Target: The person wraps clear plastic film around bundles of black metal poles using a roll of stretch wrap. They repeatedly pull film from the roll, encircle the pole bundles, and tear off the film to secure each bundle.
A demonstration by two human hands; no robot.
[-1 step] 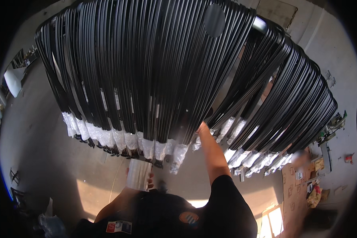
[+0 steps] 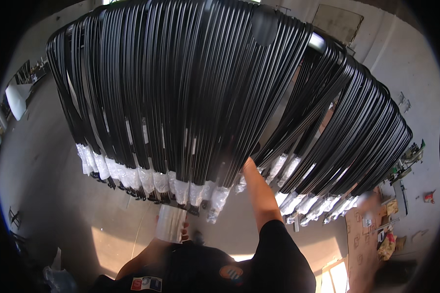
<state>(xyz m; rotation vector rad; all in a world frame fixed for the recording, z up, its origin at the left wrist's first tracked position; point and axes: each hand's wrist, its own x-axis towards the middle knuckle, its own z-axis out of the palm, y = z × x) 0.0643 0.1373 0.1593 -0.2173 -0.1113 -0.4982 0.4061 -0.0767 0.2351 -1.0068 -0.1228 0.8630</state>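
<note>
Holding a clear roll [image 2: 171, 225], the left hand [image 2: 185, 231] is curled around it, digits showing at both sides, below the lower ends of the black strands [image 2: 215, 97]. These hang in a dense row over a bar [image 2: 316, 42], whose bright metal shows at a gap toward its right end. The right hand [image 2: 248, 165] reaches up to the strands' lower part, near the foot of that gap; its fingers are hidden among them, so whether they are closed on anything I cannot tell. Clear wraps [image 2: 219, 200] cover the strands' bottoms along the row. Cardboard [image 2: 361, 239] lies beneath the bar's right end, and crumpled plastic [image 2: 58, 277] sits well apart, beyond the left forearm
</note>
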